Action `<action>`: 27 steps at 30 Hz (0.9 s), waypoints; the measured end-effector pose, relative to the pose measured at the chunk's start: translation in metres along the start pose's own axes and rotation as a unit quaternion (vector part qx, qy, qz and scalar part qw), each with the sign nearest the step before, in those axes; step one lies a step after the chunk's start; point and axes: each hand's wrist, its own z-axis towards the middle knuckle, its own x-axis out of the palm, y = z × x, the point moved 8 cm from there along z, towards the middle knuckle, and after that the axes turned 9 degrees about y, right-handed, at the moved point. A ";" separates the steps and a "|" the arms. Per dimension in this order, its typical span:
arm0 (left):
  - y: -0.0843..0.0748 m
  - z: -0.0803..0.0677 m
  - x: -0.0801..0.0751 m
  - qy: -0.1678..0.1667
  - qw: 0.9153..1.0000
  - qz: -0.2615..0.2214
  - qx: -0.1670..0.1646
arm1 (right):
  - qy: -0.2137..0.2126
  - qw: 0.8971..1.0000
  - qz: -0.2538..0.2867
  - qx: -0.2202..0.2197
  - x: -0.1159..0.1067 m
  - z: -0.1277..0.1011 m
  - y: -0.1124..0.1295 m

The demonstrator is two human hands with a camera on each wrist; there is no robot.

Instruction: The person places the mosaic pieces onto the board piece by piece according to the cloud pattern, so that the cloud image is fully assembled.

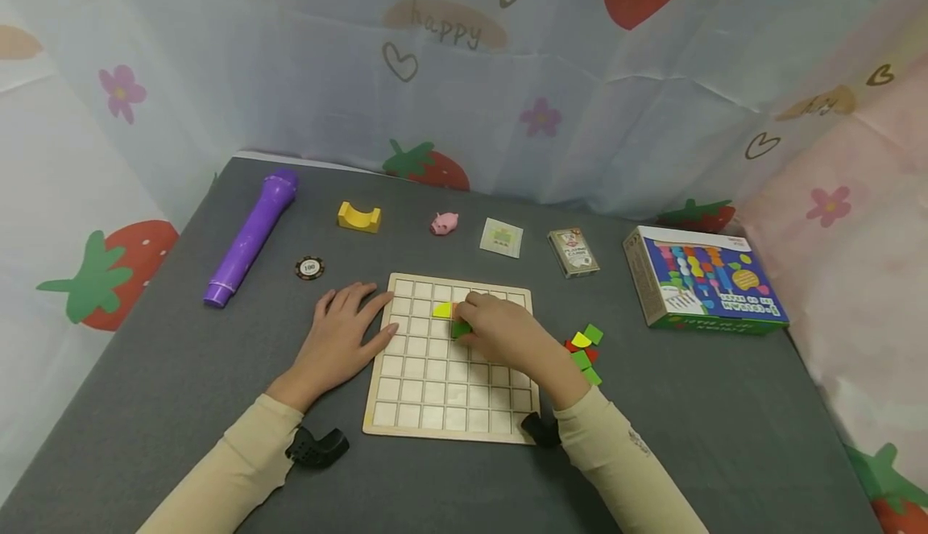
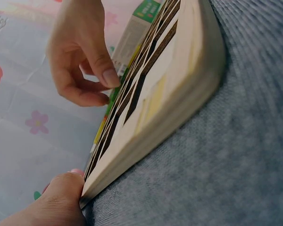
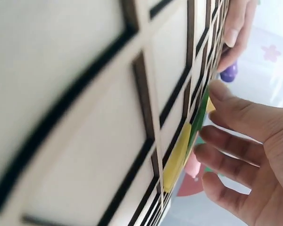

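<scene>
A wooden grid board [image 1: 435, 389] lies flat on the grey table. My left hand [image 1: 341, 339] rests flat on the table with straight fingers against the board's left edge; its thumb [image 2: 61, 200] touches the board's side [image 2: 179, 94]. My right hand [image 1: 493, 329] is over the board's upper middle and pinches a green piece [image 1: 460, 329] with thumb and fingers. A yellow piece [image 1: 441, 309] sits in a cell right beside it. In the right wrist view the green piece [image 3: 198, 120] stands next to the yellow one [image 3: 177, 157], with my fingers [image 3: 236, 146] at it.
Loose green, red and yellow pieces [image 1: 586, 353] lie right of the board. Along the back stand a purple cylinder [image 1: 250, 236], a poker chip [image 1: 309, 267], a yellow arch block [image 1: 358, 217], a pink pig [image 1: 445, 223], a card packet [image 1: 501, 238], a card deck [image 1: 573, 251] and a colourful box [image 1: 703, 280].
</scene>
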 end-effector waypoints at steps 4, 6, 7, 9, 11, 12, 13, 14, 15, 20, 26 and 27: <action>0.000 0.001 -0.002 0.000 1.000 0.001 -0.001 | 0.005 1.000 0.012 0.001 0.000 -0.002 -0.003; 0.000 0.000 -0.002 0.001 1.000 -0.001 -0.003 | 0.008 1.000 0.011 0.002 0.001 -0.001 -0.004; 0.000 0.000 -0.002 0.001 1.000 -0.001 -0.003 | 0.010 1.000 0.011 0.004 0.001 -0.001 -0.004; 0.000 0.000 -0.002 0.003 1.000 -0.003 -0.004 | 0.012 1.000 0.015 0.004 0.002 0.000 -0.004; 0.000 0.000 -0.001 0.006 1.000 -0.003 -0.005 | 0.015 1.000 0.016 0.004 0.003 0.001 -0.004; 0.000 0.000 -0.001 0.009 1.000 -0.004 -0.006 | 0.016 1.000 0.017 0.004 0.003 0.001 -0.004; 0.000 0.000 0.000 0.011 1.000 -0.004 -0.007 | 0.017 1.000 0.019 0.002 0.004 0.001 -0.004; 0.000 0.000 0.000 0.012 1.000 -0.004 -0.008 | 0.018 1.000 0.020 0.002 0.004 0.000 -0.004; 0.000 0.000 0.001 0.013 1.000 -0.005 -0.009 | 0.016 1.000 0.023 -0.001 0.003 -0.001 -0.005; -0.001 0.001 0.000 0.012 1.000 -0.005 -0.007 | -0.010 0.998 0.062 0.011 -0.008 -0.020 -0.023; -0.001 0.001 0.000 0.017 1.000 -0.005 -0.009 | -0.013 0.990 0.100 0.095 -0.009 -0.071 -0.070; -0.001 0.001 0.000 0.018 1.000 -0.005 -0.010 | -0.007 0.988 0.108 0.111 -0.006 -0.080 -0.078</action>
